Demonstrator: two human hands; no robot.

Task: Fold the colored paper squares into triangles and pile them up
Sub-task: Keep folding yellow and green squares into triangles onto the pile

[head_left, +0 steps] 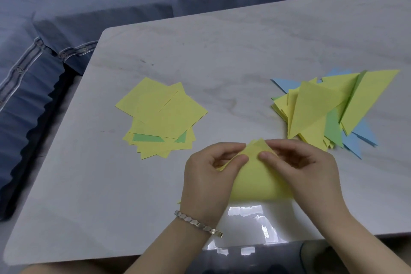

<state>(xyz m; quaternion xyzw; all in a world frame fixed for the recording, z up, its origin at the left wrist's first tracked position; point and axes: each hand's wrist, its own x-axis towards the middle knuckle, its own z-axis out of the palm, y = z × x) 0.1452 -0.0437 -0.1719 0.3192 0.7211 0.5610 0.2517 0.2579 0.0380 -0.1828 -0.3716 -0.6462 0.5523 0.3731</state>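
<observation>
Yellow paper sheet [255, 181] lies doubled on the pale table [200, 55], its soft fold running crosswise along the near edge. Its loose corners meet at the far tip, where the left hand [209, 172] and right hand [305, 169] each pinch it with thumb and curled fingers. Left of that sheet sits the stack of unfolded squares [164, 115], yellow with some green; right of it, closer to the right hand, the pile of folded triangles [322, 109].

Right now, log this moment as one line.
step: folding yellow sheet | left hand: pinches corner | right hand: pinches corner | square stack: left | triangle pile: right
</observation>
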